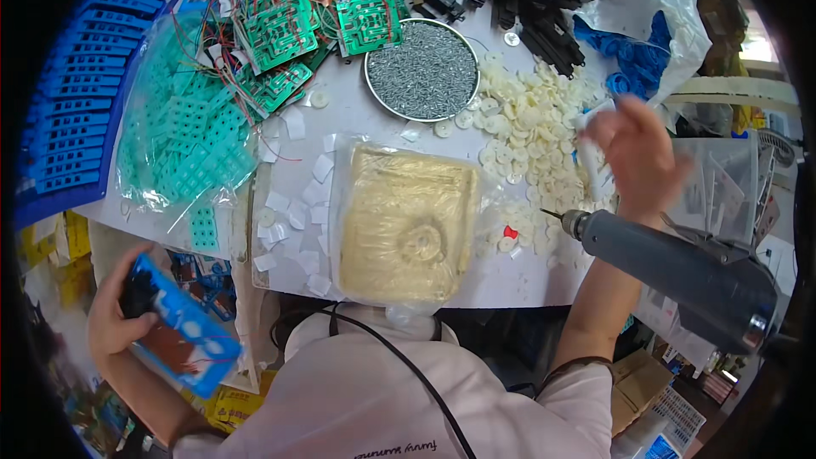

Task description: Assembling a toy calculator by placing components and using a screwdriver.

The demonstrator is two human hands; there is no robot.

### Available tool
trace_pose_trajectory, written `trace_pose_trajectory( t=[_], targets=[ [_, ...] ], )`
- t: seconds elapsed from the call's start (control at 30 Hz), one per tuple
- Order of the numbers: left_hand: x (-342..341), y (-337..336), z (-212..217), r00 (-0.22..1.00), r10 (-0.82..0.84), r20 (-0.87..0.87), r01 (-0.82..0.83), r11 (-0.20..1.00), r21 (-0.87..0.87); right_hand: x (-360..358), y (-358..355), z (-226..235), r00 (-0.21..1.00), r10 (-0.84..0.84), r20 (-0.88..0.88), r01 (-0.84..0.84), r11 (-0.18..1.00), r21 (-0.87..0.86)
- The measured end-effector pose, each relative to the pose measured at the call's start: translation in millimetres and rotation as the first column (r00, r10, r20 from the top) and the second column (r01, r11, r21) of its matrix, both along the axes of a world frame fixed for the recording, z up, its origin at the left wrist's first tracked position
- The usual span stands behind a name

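Observation:
At the left, beyond the table's edge, my left hand (119, 314) is closed round a blue plastic casing (200, 338). A black part and a brown board with thin red wires show in the casing, which is held tilted. My right hand (637, 157) is raised over the right side of the table, its fingers smeared by motion. Close beside it lies a white tube-like object (592, 157), partly covered by the fingers; contact cannot be made out. A grey power screwdriver (671, 268) hangs in front of my right forearm, bit toward the table's middle.
A bagged yellowish pad (408, 221) lies centrally on the table. Around it are a dish of screws (422, 70), cream plastic discs (535, 127), green circuit boards (280, 30), black parts (544, 0), bagged teal pieces (183, 127) and stacked blue casings (89, 76).

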State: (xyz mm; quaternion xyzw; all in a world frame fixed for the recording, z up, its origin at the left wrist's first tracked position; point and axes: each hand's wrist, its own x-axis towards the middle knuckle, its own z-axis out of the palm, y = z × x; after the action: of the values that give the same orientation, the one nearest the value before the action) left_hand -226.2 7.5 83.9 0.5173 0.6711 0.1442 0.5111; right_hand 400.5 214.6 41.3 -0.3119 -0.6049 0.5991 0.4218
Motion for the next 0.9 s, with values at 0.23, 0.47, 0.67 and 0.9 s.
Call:
trace_pose_trajectory(
  t=[0.23,0.47,0.67,0.9],
  targets=[
    [-226,-192,-212,0.667,0.741,0.079,-0.703,0.661,-0.261,100,111,-37,-0.21,-0.587,0.782,0.062,0.791,0.609],
    [-243,-258,-360,0.456,0.379,-0.805,-0.802,0.567,-0.187,101,114,-59,-0.417,-0.448,0.791,0.117,0.837,0.535],
    [-10,-82,-221,0.969,-0.168,-0.18,0.049,0.847,-0.529,71,33,-39,0.221,-0.733,0.644,0.407,0.669,0.622],
    [170,15,-56,0.831,-0.542,0.126,0.546,0.838,-0.001,100,-111,-87,0.26,-0.781,0.568,0.421,0.621,0.661]
  ],
)
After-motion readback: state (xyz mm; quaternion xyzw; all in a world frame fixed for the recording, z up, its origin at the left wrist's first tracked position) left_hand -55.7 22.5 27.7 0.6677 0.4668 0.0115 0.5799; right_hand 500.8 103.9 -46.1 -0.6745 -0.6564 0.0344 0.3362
